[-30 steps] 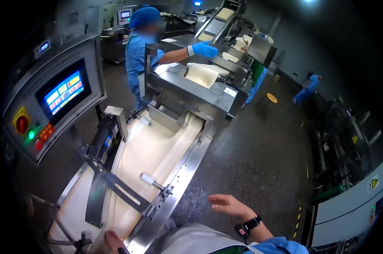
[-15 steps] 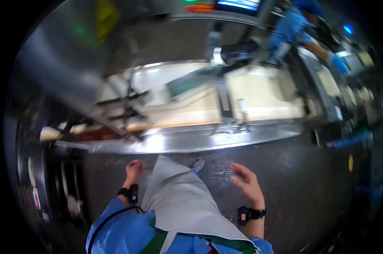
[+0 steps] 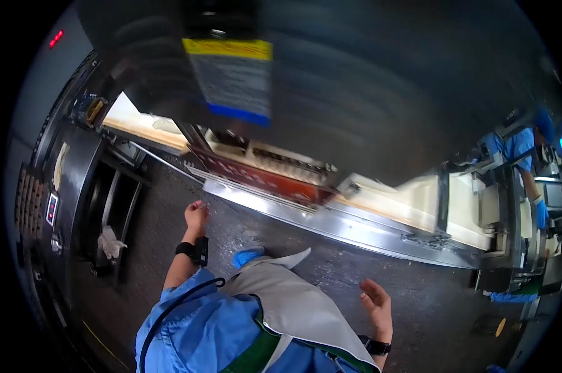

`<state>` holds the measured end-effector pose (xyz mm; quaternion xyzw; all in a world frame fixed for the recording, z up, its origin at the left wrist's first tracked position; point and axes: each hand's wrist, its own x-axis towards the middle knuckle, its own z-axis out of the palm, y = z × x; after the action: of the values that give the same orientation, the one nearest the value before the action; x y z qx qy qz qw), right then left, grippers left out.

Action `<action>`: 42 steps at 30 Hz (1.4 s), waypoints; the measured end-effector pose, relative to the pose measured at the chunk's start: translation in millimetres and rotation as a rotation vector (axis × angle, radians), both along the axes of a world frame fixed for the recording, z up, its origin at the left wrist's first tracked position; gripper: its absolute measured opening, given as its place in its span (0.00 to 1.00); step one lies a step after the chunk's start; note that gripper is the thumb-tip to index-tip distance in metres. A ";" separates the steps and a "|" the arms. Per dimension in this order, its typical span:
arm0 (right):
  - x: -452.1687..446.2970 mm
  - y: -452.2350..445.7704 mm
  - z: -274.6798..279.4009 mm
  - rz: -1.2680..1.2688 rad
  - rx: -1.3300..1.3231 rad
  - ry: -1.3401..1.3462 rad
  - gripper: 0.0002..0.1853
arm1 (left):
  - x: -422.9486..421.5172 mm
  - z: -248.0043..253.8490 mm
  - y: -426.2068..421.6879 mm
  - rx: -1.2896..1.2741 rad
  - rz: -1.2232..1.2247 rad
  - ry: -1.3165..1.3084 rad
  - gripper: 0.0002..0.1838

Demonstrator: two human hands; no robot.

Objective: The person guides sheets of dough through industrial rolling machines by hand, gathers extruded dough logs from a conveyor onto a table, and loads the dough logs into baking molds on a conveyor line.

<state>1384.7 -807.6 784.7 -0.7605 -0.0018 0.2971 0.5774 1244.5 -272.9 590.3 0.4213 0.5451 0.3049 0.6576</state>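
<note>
My left hand (image 3: pixel 197 216) hangs over the dark floor in front of my body, its fingers loosely bent with nothing visible in them. A black band with a small box (image 3: pixel 197 250) sits on that wrist. To the right of my apron, my right hand (image 3: pixel 377 303) is held out with its thumb apart from the fingers, holding nothing. It wears a black wrist device (image 3: pixel 374 345) too. Neither hand touches anything. Between them hangs my pale apron (image 3: pixel 293 292) over a blue sleeve. Nearest beyond the hands is the machine's steel front edge (image 3: pixel 355 233).
A large metal machine housing with a yellow, white and blue label (image 3: pixel 234 81) fills the top. Below it runs a pale conveyor belt (image 3: pixel 411 199) beside a red panel (image 3: pixel 262 177). A steel bench (image 3: pixel 82 168) stands left. A co-worker in blue (image 3: pixel 520 146) is at far right.
My view has turned left along the machine. The housing label, red panel and left bench now show more fully, and the co-worker sits further right. Both hands remain free of objects.
</note>
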 end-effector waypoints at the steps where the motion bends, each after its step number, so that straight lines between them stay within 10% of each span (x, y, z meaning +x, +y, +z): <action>1: -3.8 28.1 -0.9 -0.001 -0.019 0.010 0.23 | -6.7 -18.1 50.2 0.114 -0.037 -0.027 0.09; 9: -45.5 227.5 20.0 0.205 -0.129 -0.093 0.26 | 0.9 39.3 303.3 0.666 -0.238 0.588 0.19; 18: -129.5 327.3 0.7 0.023 -0.185 -0.172 0.26 | 21.0 21.7 497.6 0.552 -0.382 0.654 0.43; 22: -220.8 354.6 -38.9 -0.453 -0.233 -0.003 0.26 | 0.3 -4.5 564.8 1.538 -1.399 1.432 0.36; 27: -349.0 427.5 -28.8 -0.652 -0.187 0.120 0.25 | 43.2 -54.4 622.6 1.580 -0.812 1.082 0.23; 31: -367.3 455.6 -32.1 -0.844 -0.194 0.164 0.25 | 47.3 -106.5 622.6 1.958 -0.150 1.180 0.20; 33: -349.8 481.6 -37.8 -0.895 -0.150 0.129 0.25 | 58.7 -127.6 621.4 1.685 -0.029 1.360 0.23; 35: -322.4 500.4 -41.9 -0.940 -0.112 0.074 0.25 | 61.1 -135.0 622.0 1.322 -0.171 1.411 0.24; 38: -268.6 529.9 -47.0 -0.686 -0.150 0.041 0.25 | 26.6 -134.1 652.9 1.820 -0.584 0.430 0.32; 39: -253.6 536.8 -46.2 -0.622 -0.137 0.013 0.25 | 19.6 -122.2 665.5 1.415 -0.945 0.600 0.31; 42: -226.5 556.0 -34.6 -0.558 -0.057 -0.015 0.25 | 11.7 -113.6 661.1 1.212 -0.880 0.740 0.29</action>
<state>1158.2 -251.6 750.1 -0.7498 0.2116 0.1210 0.6152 1256.2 388.2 476.7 0.9494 0.2533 0.1024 0.1547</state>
